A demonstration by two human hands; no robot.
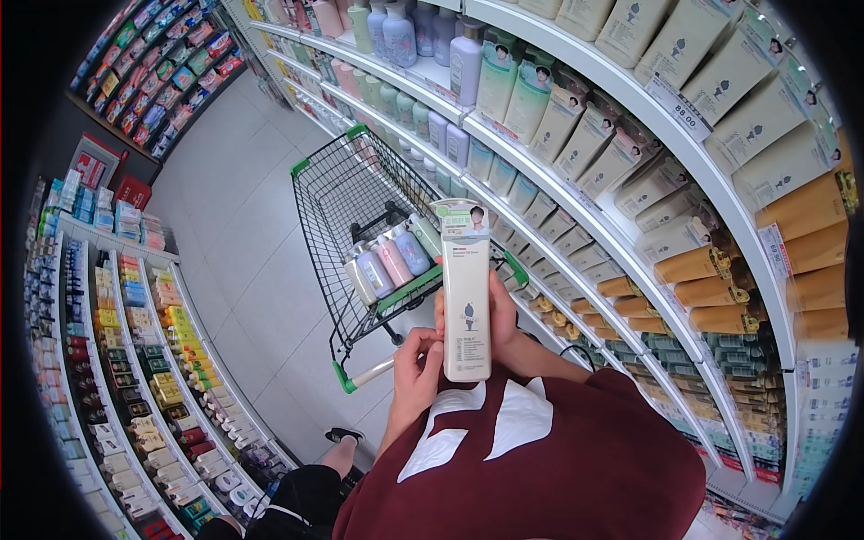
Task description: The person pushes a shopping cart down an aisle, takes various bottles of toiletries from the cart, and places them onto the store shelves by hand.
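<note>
A tall cream-coloured toiletry bottle [467,297] stands upright before my chest, its printed front facing me and a card with a portrait round its top. My right hand [502,310] grips it from behind and the right, with fingertips showing at its left edge. Low on the bottle's left side is my left hand [417,364], fingers curled in and fingertips against the edge. Beyond the bottle is a black wire shopping cart [328,207] with green corners. Several pump bottles lie in it, among them a pink one [391,261] and a lilac one [373,273].
Long white shelves [621,85] curve along the right, stocked with cream, green and lilac bottles and golden packs [801,229]. Another shelf unit [153,360] with small boxes lines the left. Between them runs a pale tiled floor [238,198]. A black shoe [342,435] shows below.
</note>
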